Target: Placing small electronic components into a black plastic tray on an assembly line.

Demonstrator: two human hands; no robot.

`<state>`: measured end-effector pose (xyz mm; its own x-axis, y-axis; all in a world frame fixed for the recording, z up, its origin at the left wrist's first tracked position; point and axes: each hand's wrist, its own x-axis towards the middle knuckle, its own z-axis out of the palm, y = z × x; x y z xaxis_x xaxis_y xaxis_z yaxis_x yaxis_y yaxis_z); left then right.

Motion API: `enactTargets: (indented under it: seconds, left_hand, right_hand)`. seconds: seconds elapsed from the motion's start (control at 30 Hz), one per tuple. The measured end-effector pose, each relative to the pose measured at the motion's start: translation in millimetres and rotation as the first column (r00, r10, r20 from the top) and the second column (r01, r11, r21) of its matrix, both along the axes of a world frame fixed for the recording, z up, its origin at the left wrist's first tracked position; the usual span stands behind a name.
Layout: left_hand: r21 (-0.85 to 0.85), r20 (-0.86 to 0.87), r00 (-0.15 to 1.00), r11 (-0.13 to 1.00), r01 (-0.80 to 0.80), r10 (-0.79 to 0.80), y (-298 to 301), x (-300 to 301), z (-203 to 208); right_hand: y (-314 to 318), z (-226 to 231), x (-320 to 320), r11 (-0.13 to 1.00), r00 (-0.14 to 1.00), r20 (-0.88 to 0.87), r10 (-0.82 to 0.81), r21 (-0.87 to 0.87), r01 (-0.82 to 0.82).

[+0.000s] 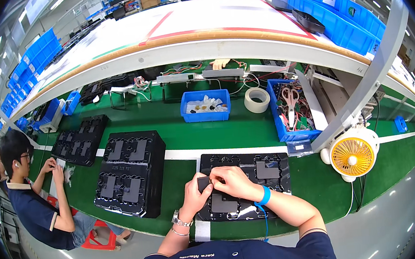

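Observation:
A flat black panel (280, 185) with raised frames and dark grey square pads (224, 204) lies on the green table in front of me. Over its upper left part, my left hand (193, 199) is closed on a small black piece (203, 183). Close against it, my right hand (233, 182) has its fingers pinched at that piece's right edge. The fingertips hide what exactly they grip. A blue wrist strap (264, 195) with a cord circles my right wrist.
Stacked black panels (157, 169) stand to the left. Behind are a blue bin of small parts (206, 115), a tape roll (256, 100), and a blue bin (288, 134) with scissors (291, 102). A yellow fan (352, 158) stands right. A co-worker (38, 210) sits far left; a shelf (209, 39) overhangs.

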<state>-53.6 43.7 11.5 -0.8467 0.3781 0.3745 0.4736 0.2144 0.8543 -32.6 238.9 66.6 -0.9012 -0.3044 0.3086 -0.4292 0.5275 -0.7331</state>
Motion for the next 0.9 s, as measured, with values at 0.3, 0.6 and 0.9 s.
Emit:
enactTargets:
  seconds: [0.3, 0.6, 0.9]
  left_hand:
    - [-0.006, 0.016, 1.000, 1.000, 0.000, 0.000, -0.6, 0.4, 1.9]
    - [-0.008, 0.002, 1.000, 1.000, 0.004, -0.004, -0.6, -0.4, 1.4]
    - [-0.005, -0.007, 1.000, 1.000, 0.003, -0.003, -0.1, -0.2, 1.4]
  right_hand:
    - [-0.2, 8.3, 2.0, 1.000, 0.999, 0.041, -0.018, -0.008, 0.018]
    - [0.0, 6.3, 1.8, 0.999, 0.998, 0.050, -0.027, -0.019, 0.028]
    - [-2.7, 4.3, 2.6, 0.999, 0.998, 0.036, -0.045, -0.029, 0.046]
